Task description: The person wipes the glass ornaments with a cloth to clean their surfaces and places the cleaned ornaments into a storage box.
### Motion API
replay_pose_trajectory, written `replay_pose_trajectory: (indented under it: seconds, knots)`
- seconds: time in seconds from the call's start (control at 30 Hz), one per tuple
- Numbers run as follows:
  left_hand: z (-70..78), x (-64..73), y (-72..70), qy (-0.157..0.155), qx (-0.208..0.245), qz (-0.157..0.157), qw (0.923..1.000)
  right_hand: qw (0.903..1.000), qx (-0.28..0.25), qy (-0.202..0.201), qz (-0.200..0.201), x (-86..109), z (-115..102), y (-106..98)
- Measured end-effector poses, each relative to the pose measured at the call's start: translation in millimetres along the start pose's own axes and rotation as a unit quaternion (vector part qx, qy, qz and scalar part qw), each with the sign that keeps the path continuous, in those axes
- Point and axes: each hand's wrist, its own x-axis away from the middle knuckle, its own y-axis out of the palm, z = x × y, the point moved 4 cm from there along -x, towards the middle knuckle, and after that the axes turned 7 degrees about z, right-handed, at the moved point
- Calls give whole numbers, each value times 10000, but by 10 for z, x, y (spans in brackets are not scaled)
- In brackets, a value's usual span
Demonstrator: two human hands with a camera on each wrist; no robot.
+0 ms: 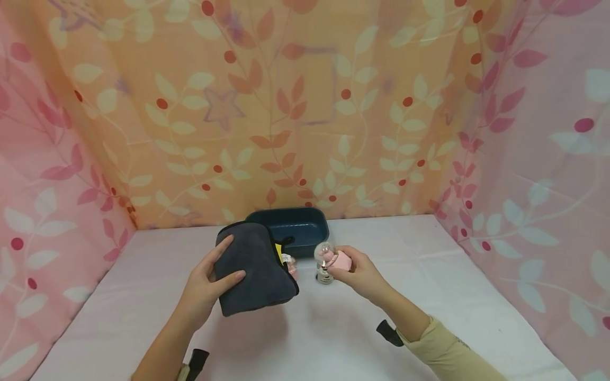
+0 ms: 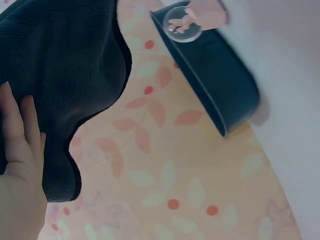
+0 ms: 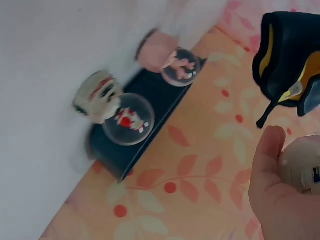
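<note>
Pink snow globe (image 1: 340, 261) is pinched base-side by right hand (image 1: 362, 274), fingers curled, probably sparing the dome; dark pouch (image 1: 257, 270) is gripped by left hand (image 1: 202, 289), fingers spread, pouch mouth facing right fingers.

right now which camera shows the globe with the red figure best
Right wrist: the globe shows uncovered, base and red figure both clear. Head shows its base, top unclear by the right hand; left wrist doesn't show it.
</note>
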Motion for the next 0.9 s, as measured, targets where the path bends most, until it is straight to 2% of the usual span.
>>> replay_pose_trajectory:
  seconds: [0.2,0.4,0.5,0.57,0.7,0.9]
  knots:
    - [58,5,132,307,-156,-312,9989,9989,38,-439,-171,-30,-145,237]
    - [14,-12,311,490,43,-820,9954,9924,-303,-889,-799,-29,-232,465]
    - [-54,-30,391,548,66,-934,9941,9881,-522,-997,-1050,-14,-253,563]
    - [-112,-44,432,554,117,-833,9949,9864,-608,-998,-1156,-3,-271,618]
    - [-213,-48,500,734,291,-371,9962,9834,-679,-900,-1423,17,-321,730]
    - [-282,-12,591,1222,320,336,9914,9832,-100,-1007,-1517,28,-379,824]
